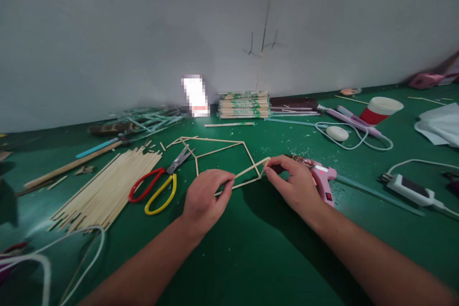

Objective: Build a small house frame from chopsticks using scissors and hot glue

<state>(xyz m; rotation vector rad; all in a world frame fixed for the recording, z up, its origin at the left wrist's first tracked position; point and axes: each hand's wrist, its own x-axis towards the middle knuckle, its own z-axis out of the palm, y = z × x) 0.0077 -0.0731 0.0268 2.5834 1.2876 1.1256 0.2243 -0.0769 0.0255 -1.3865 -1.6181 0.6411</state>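
Note:
A frame of thin wooden sticks (219,139) lies on the green table, joined at its corners. My left hand (208,196) pinches the near end of a wooden stick (247,170) over the frame's front side. At the stick's other end, by the frame's right corner, the thumb and fingertips of my right hand (294,184) close on it. Just behind my right hand rests a pink glue gun (324,182), partly hidden by the hand. Scissors (163,179) with one red and one yellow handle lie open to the left of my left hand.
Many loose sticks (107,189) are spread at left. Wrapped chopsticks (244,105) are stacked by the wall, beside a bright, blurred screen (195,95). To the right are a paper cup (380,111), a white plug adapter (412,190), cords and a white sheet (439,124).

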